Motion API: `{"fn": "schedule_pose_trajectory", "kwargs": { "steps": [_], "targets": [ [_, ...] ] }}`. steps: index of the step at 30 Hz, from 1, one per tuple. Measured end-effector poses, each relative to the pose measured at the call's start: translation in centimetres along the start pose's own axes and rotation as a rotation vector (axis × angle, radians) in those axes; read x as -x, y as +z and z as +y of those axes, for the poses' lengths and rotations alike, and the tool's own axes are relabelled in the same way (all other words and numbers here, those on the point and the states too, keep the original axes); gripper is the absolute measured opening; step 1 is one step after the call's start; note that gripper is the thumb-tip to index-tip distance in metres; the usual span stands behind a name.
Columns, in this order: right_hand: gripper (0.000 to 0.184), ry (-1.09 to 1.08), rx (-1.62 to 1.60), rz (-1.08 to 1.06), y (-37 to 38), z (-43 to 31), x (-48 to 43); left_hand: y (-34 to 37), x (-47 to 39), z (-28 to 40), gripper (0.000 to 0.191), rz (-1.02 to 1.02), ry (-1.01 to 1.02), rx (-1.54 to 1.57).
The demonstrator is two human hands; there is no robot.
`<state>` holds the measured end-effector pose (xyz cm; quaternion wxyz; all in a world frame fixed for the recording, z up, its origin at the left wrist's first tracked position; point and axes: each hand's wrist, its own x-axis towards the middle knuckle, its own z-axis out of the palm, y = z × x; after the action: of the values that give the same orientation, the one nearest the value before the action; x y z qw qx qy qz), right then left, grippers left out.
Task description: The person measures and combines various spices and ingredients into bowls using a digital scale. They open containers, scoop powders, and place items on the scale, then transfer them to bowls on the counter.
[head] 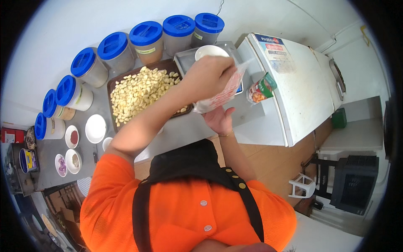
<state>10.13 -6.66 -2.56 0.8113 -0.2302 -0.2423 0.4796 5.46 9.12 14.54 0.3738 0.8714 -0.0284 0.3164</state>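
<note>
A clear plastic packet with red print [222, 94] is between my two hands over the table's right part. My left hand [209, 75] reaches across from the left, its fingers bent onto the packet's upper edge; whether any are inside the packet is hidden. Below it, my right hand [220, 121] supports the packet's bottom, palm up, thumb out to the side and the other fingers behind the plastic. Peeled garlic cloves [141, 93] are heaped on a brown tray [114, 121], partly behind my left forearm. A green and red food pouch [261, 88] stands right of the packet.
Jars with blue lids [146, 33] line the wall. A white bowl [211, 52] sits on a grey metal tray [185, 60]. Small bowls of red powder [74, 137] and chopped purple pieces [62, 165], plus a knife [95, 157], lie left. A white refrigerator [302, 82] borders the right.
</note>
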Motion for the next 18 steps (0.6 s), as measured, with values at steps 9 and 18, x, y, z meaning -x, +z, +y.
{"fn": "schedule_pose_trajectory", "kwargs": {
  "steps": [9,18],
  "targets": [
    [0.060,-0.038,0.289,0.298,-13.4,-14.6,-9.8,6.1,-9.0,-14.8,0.022,-0.055,-0.325,0.037],
    [0.054,-0.032,0.805,0.250,-18.6,-19.6,-16.7,12.6,-6.9,-24.7,0.018,0.002,-0.601,0.036]
  ]
}}
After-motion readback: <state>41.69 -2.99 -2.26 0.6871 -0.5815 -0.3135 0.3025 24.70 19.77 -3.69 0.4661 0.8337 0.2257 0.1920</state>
